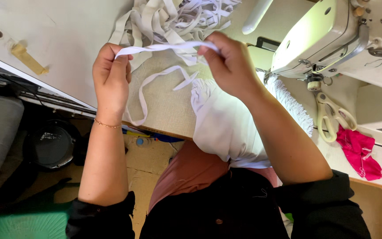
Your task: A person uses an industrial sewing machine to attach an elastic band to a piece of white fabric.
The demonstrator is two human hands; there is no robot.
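Worktop (pixel 67 44), pale, fills the upper frame; its near edge runs diagonally from left down to right. Sewing machine (pixel 332 40), cream-coloured, stands at upper right. White garment (pixel 226 128) with a ruffled edge lies beside the machine's needle end and hangs over the worktop's edge onto the person's lap. Heap of white elastic strips (pixel 177 17) is piled at top centre, with one loose loop trailing down toward the edge. Pink fabric scrap (pixel 360 152) lies at right, just beside cream-handled scissors (pixel 332 117).

Left hand (pixel 111 75) and right hand (pixel 228 64) are raised above the worktop, each pinching one end of a white elastic strip (pixel 164 46). Strip is stretched nearly level between them, in front of the heap. Thin gold bracelet (pixel 107 125) circles the left wrist.
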